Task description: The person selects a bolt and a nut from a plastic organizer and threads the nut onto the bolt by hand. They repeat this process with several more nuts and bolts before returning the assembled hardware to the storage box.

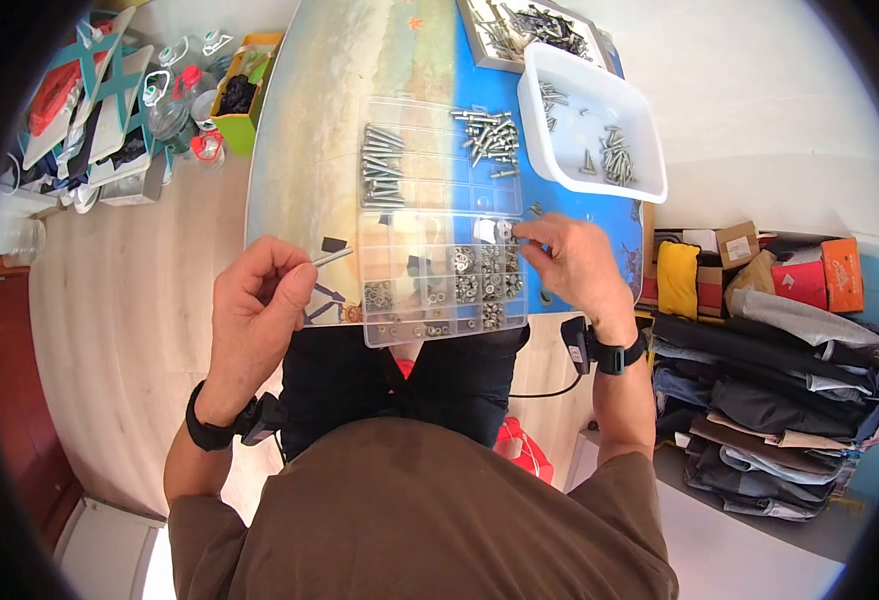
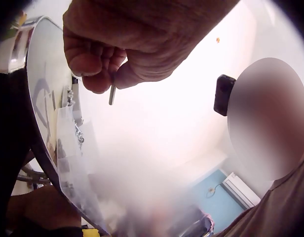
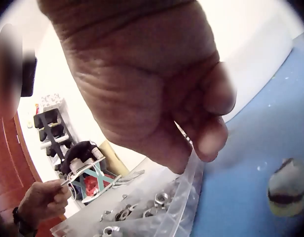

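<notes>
My left hand (image 1: 259, 300) pinches a thin metal rod-like piece (image 1: 333, 257) between thumb and fingers, left of the clear compartment box (image 1: 439, 213). In the left wrist view, the tip of the metal piece (image 2: 112, 95) sticks out below the left hand (image 2: 127, 44). My right hand (image 1: 577, 262) has its fingertips at the box's right edge, by a compartment of washers. In the right wrist view, the right hand's (image 3: 142, 84) thumb and fingers are at the clear wall (image 3: 184, 197); whether they hold anything is hidden. Nuts (image 3: 162, 199) lie inside. Long bolts (image 1: 383, 165) fill upper compartments.
A white tub (image 1: 649, 190) with bolts stands right of the box's upper part, beside a tray (image 1: 479, 45) of screws. A small dark piece (image 1: 334, 244) lies left of the box. The table's near edge runs under the box's lower end.
</notes>
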`<state>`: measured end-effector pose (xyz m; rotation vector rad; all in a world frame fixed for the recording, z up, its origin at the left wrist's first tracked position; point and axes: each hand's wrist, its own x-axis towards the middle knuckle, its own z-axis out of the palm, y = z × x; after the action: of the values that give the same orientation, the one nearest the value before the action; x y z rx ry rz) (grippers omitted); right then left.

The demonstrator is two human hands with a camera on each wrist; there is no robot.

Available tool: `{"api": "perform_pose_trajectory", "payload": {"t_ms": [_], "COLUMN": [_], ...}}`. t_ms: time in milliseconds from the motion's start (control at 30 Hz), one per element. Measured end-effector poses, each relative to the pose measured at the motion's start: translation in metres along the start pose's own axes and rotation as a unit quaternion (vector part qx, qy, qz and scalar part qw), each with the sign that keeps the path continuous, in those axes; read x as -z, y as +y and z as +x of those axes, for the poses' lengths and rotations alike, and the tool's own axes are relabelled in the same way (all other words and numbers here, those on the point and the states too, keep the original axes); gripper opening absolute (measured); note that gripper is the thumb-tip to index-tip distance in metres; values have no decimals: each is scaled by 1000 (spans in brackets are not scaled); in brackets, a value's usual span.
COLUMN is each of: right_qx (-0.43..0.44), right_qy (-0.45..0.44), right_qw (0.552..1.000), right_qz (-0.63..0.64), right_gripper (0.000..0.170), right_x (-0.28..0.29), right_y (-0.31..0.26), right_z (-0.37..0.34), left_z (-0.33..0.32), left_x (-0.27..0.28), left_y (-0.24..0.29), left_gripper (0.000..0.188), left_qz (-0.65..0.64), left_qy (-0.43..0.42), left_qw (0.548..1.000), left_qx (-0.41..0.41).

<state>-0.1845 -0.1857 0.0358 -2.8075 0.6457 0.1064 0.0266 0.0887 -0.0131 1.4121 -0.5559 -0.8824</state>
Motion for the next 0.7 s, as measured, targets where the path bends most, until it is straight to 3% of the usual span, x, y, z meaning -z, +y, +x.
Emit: {"api": "perform_pose_trajectory", "payload": {"t_ms": [200,367,700], "right_qx": [-3,13,42], "right_qy": [47,97,122], "right_qw": [999,995,991], "right_qz": [8,22,-23], "right_gripper": [20,13,9], "right_x": [-15,-21,-27], "right_y": [1,2,4], "right_z": [-11,-11,-13], "left_z": [1,3,10], "left_x": [-4,-7,-14], "left_y": [-4,-6,-8], "left_gripper": [19,19,19], "left_qz": [16,28,39], "left_qy": [0,4,12], "left_qw": [1000,1000,999], "left_qx": [-9,-11,-3]}}
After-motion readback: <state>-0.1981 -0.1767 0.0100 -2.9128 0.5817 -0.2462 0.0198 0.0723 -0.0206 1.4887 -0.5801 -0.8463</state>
